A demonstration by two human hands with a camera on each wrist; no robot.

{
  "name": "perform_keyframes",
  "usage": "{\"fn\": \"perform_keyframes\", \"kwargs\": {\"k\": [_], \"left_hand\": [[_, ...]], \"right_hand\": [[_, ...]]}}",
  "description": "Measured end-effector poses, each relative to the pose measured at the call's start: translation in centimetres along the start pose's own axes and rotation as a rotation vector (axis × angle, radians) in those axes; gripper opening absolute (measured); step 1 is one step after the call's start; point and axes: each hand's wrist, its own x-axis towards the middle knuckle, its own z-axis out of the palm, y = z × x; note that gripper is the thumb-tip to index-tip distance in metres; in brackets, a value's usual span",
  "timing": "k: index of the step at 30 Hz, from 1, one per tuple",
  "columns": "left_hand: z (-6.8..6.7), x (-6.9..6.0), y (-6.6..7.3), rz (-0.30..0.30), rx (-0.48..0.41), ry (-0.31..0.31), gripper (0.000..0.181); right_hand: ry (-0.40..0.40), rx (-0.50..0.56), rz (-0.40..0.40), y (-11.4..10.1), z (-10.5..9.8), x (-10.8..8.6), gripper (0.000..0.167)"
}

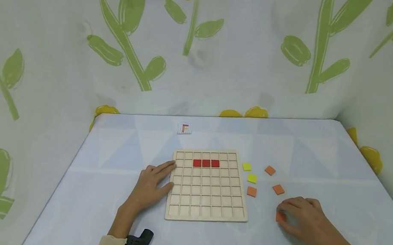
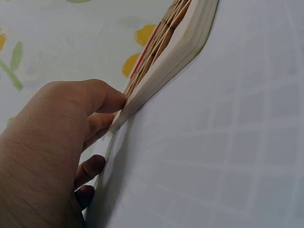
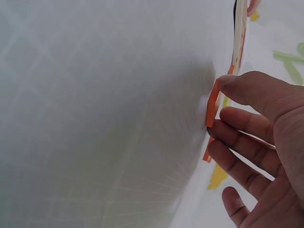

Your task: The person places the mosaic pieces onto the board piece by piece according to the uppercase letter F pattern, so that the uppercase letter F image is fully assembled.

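A wooden grid board [image 1: 208, 189] lies on the table with several red tiles [image 1: 206, 163] in a row near its top. My left hand [image 1: 150, 186] touches the board's left edge with fingers and thumb; the left wrist view shows this hand [image 2: 61, 128] against the board's side [image 2: 161, 71]. Right of the board, my right hand [image 1: 306, 221] pinches an orange tile [image 1: 279, 216] between thumb and fingers. In the right wrist view the hand [image 3: 261, 128] has its thumb on the orange tile's edge [image 3: 213, 102], which is tilted up from the table.
Between board and right hand lie two yellow tiles [image 1: 251, 178] and several orange tiles [image 1: 278, 189]. A small card with a coloured grid pattern [image 1: 185, 128] is behind the board. A flowered curtain [image 1: 207, 55] borders the table's back and sides.
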Motion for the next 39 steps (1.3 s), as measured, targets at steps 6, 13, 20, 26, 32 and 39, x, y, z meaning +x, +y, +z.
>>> {"fn": "perform_keyframes", "kwargs": {"k": [6,13,20,26,32,39], "left_hand": [[-0.1,0.0,-0.1,-0.008,-0.012,-0.020,0.058],[0.0,-0.1,-0.1,0.005,-0.004,-0.005,0.058],[-0.1,0.0,0.1,0.012,0.011,0.008,0.057],[-0.2,0.0,0.2,0.009,0.027,0.000,0.057],[-0.3,0.0,0.3,0.013,0.026,-0.003,0.057],[-0.2,-0.2,0.3,0.007,0.022,-0.010,0.058]], "right_hand": [[0.047,0.000,-0.042,0.2,0.3,-0.1,0.038],[0.082,0.024,-0.087,0.6,0.6,0.3,0.039],[0.139,0.093,-0.126,0.5,0.6,1.7,0.023],[0.118,0.083,-0.108,-0.1,0.5,3.4,0.037],[0.100,0.131,-0.099,-0.8,0.5,4.8,0.034],[0.108,0.152,-0.132,-1.5,0.8,6.1,0.031]]}}
